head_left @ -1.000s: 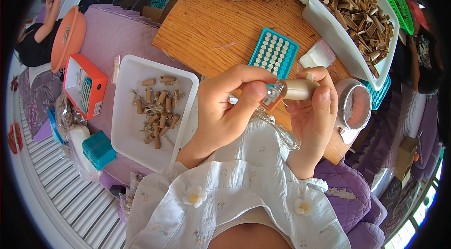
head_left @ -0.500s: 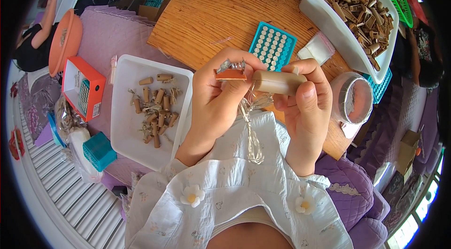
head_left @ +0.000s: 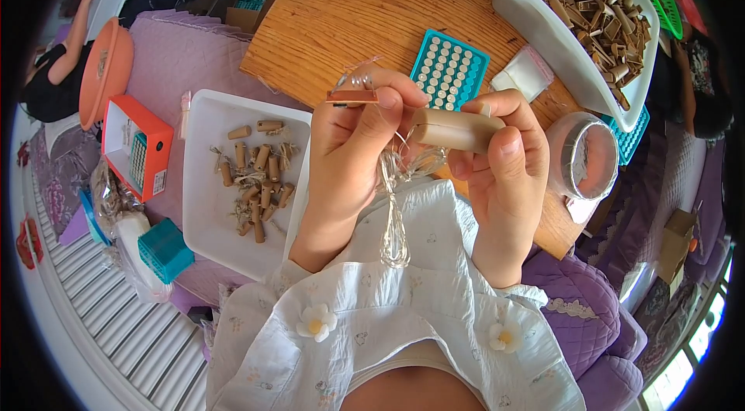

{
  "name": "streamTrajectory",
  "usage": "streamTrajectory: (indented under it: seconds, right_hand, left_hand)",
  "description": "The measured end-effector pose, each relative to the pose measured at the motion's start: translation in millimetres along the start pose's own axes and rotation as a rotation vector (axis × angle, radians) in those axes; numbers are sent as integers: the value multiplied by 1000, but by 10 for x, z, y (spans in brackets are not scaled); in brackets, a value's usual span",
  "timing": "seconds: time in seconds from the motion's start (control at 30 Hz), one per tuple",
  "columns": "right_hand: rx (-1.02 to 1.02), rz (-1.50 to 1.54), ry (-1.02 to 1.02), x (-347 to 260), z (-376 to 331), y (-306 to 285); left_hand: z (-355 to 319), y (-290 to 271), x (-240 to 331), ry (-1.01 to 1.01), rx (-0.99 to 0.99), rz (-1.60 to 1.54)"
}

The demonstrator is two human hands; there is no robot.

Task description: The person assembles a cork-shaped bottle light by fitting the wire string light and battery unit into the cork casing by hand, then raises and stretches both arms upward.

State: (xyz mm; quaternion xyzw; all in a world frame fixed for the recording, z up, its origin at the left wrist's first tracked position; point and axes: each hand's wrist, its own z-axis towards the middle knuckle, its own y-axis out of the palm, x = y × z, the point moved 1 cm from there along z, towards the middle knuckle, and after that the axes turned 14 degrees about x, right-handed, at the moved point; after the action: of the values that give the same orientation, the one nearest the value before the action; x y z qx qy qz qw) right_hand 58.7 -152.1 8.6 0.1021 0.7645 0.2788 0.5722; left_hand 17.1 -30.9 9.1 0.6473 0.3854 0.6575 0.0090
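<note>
head view: both hands work close above the lap, at the near edge of the round wooden table point(head_left: 326, 31). the right hand point(head_left: 500, 170) is closed around a cork-shaped light stopper point(head_left: 454, 130), thumb on its near side and fingers wrapped over the top. the left hand point(head_left: 353, 155) pinches a small copper-coloured end piece point(head_left: 351, 97) between thumb and forefinger, held up just left of the stopper. a bundle of thin wire string point(head_left: 394, 217) hangs from between the two hands down toward the white blouse.

the step in hand looks like assembly of the stopper light, with the small piece and its wire being brought to the stopper's open left end. the next move seems to call for lining the piece up with that end and pressing it in squarely, with the loose wire kept from snagging.

the stopper lies nearly level, its long axis running left to right, tilted slightly so the left end sits a little farther away; the left end points toward the left hand's pinch.

left of the hands sits a white tray point(head_left: 209, 201) with finished cork pieces point(head_left: 256, 178). a blue tray of button cells point(head_left: 448, 69) lies just beyond the hands, and a white bin of cork parts point(head_left: 543, 31) stands far right.
</note>
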Motion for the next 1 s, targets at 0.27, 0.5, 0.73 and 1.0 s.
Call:
streamTrajectory:
  seconds: [0.27, 0.5, 0.73, 1.0]
  right_hand:
    - [-9, 10, -5, 3, -10, -3]
    - [-18, 33, 3, 5, -13, -20]
    - [-18, 53, 11, -6, -21, -32]
    - [65, 124, -18, 17, 15, -142]
  left_hand:
    - [31, -27, -58, -77, 6, -130]
    - [61, -67, -108, -123, 3, -205]
    - [82, -118, -121, -189, 56, -274]
    - [43, -118, -109, 32, 95, -161]
